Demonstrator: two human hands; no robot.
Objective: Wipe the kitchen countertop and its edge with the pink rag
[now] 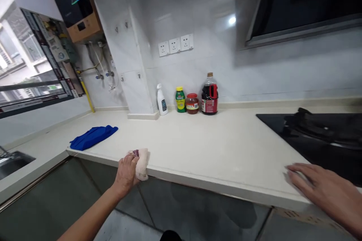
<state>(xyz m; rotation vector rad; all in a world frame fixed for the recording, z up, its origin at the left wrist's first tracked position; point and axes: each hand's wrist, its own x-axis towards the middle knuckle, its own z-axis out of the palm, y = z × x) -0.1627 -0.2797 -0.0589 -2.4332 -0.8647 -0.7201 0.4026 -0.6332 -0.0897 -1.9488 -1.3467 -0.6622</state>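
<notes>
My left hand [126,173] is closed around a folded pale pink cloth [142,163] with a dark purple patch. The cloth presses on the front edge of the cream countertop [198,147] and hangs a little over it. At the right, my right hand [325,188] lies on the counter near its front edge, beside the black gas stove [316,131]. Its fingers are stretched out and it holds nothing. A blue cloth [93,137] lies crumpled on the counter, to the left of my left hand.
Along the back wall stand a white spray bottle [162,101], a green bottle with a yellow cap [180,99], a red-lidded jar [192,104] and a large dark sauce bottle [209,96]. A sink [17,162] is at the far left. A range hood [305,7] hangs upper right.
</notes>
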